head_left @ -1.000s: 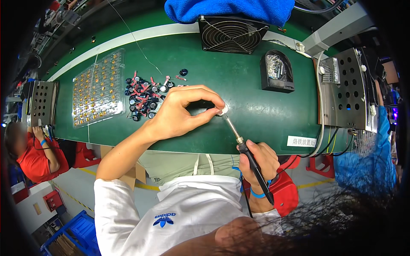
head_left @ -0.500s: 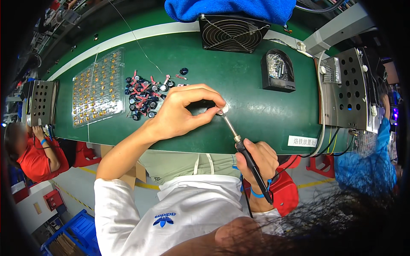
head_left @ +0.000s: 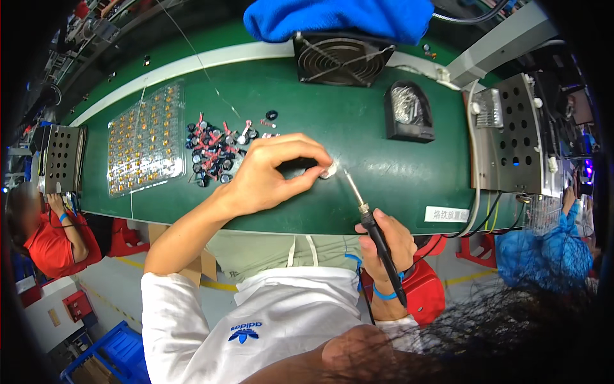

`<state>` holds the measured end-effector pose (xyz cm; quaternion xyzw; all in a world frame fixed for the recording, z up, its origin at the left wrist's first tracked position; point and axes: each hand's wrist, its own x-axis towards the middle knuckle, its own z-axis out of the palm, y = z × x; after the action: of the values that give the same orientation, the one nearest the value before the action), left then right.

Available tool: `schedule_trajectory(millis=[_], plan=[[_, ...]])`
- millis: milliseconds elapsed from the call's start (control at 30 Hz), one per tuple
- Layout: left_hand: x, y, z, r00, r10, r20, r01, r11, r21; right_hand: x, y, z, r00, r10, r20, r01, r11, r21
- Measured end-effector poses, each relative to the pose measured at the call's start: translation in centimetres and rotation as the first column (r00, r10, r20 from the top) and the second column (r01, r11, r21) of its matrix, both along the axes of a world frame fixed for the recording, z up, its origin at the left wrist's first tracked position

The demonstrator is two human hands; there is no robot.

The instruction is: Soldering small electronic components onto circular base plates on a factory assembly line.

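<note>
Between the thumb and forefinger of my left hand (head_left: 265,179) is a small round silvery part (head_left: 329,170), held just above the green tabletop (head_left: 300,217). Its details are too small to make out. My right hand (head_left: 398,246) is closed around the black handle of a soldering iron (head_left: 377,240). The iron slants up and left, its metal tip a short way right of the part and apart from it. Beyond my left hand lies a heap of small round dark components with red wires (head_left: 211,153).
A clear blister tray (head_left: 147,137) with rows of golden pieces lies at the left. A thin wire (head_left: 206,70) hangs over the bench. At the back stands a black fan (head_left: 342,61) beneath a blue cloth (head_left: 339,19). A black holder (head_left: 409,133) containing metal bits sits back right.
The soldering iron's tip has drawn away from the round part, toward the right. My left hand still pinches the part. The whole view has shifted slightly.
</note>
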<state>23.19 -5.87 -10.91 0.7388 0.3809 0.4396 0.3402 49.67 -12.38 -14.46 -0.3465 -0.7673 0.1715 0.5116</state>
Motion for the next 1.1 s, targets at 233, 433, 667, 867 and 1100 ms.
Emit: schedule_trajectory(millis=[233, 433, 667, 867, 1100], plan=[[-0.5, -0.9, 1.4, 0.996, -0.083, -0.028, 0.086, 0.977, 0.195, 0.2, 5.6, 4.4, 0.836, -0.363, 0.412, 0.364, 0.928, 0.079], [-10.4, -1.0, 4.8, 0.936, 0.315, -0.154, -0.323, 0.946, -0.026, 0.3, 3.8, 1.6, 0.959, -0.247, 0.136, 0.266, 0.953, -0.147], [-19.9, 5.1, 5.0, 0.608, 0.746, -0.273, -0.583, 0.652, 0.484, -3.0, 1.9, 0.9, 0.998, -0.014, -0.058, 0.002, 0.979, -0.206], [-10.0, 1.5, 4.5, 0.835, 0.37, -0.406, -0.264, 0.919, 0.294, -3.9, 1.8, 0.1, 0.998, 0.008, -0.069, -0.019, 0.988, -0.156], [-5.8, 2.8, 2.1, 0.75, 0.218, -0.624, -0.128, 0.974, 0.186, -3.9, 1.5, 0.1, 0.997, 0.007, -0.078, -0.018, 0.99, -0.143]])
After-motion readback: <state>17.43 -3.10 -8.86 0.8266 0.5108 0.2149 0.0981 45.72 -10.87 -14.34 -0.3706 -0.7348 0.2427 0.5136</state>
